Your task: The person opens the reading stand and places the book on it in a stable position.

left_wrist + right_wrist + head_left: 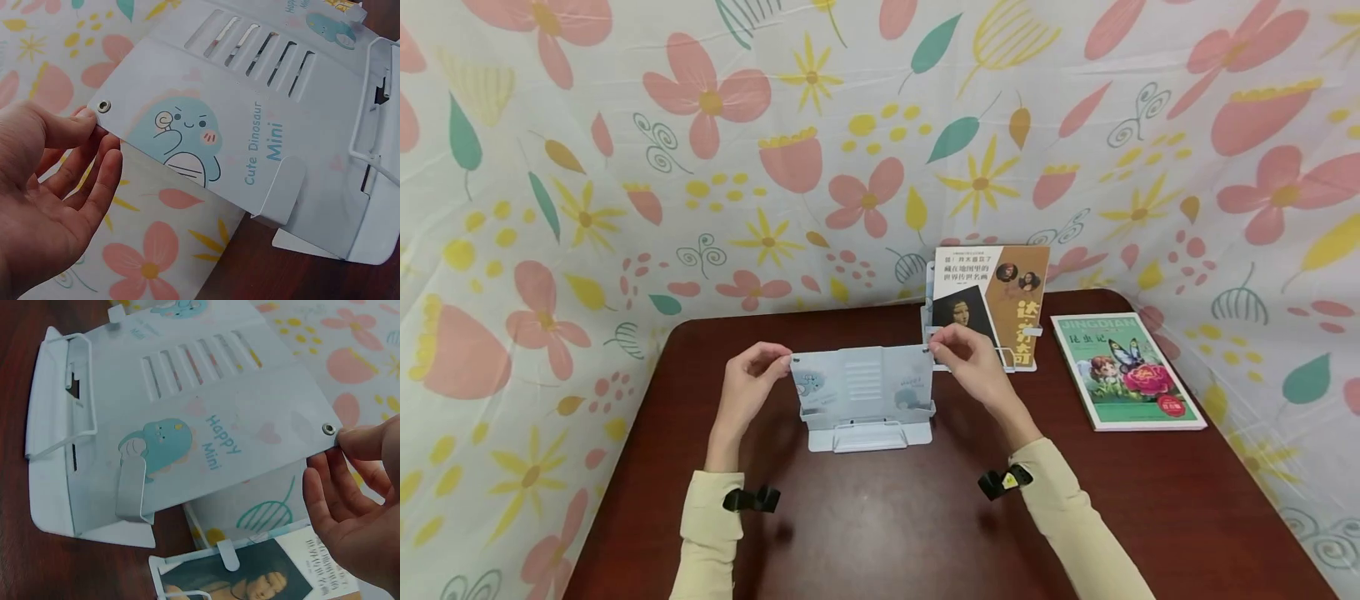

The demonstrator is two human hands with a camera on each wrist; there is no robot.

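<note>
A white metal book stand (pixel 865 387) with blue dinosaur prints and slots in its middle stands on the table, its back panel raised. My left hand (pixel 752 375) pinches the panel's upper left corner, beside a rivet, between thumb and fingers, as the left wrist view shows. At the opposite upper corner, my right hand (pixel 973 358) pinches the edge in the same way. A white wire holder (pixel 81 394) runs across the stand's base, and small side clips (pixel 281 190) stick out at its lower edges.
Behind my right hand, a second stand holds an upright book (pixel 988 292) with a portrait on its cover. A green-covered book (pixel 1127 371) lies flat at the table's right. A flowered cloth (pixel 865 167) hangs behind the dark red table (pixel 880 525).
</note>
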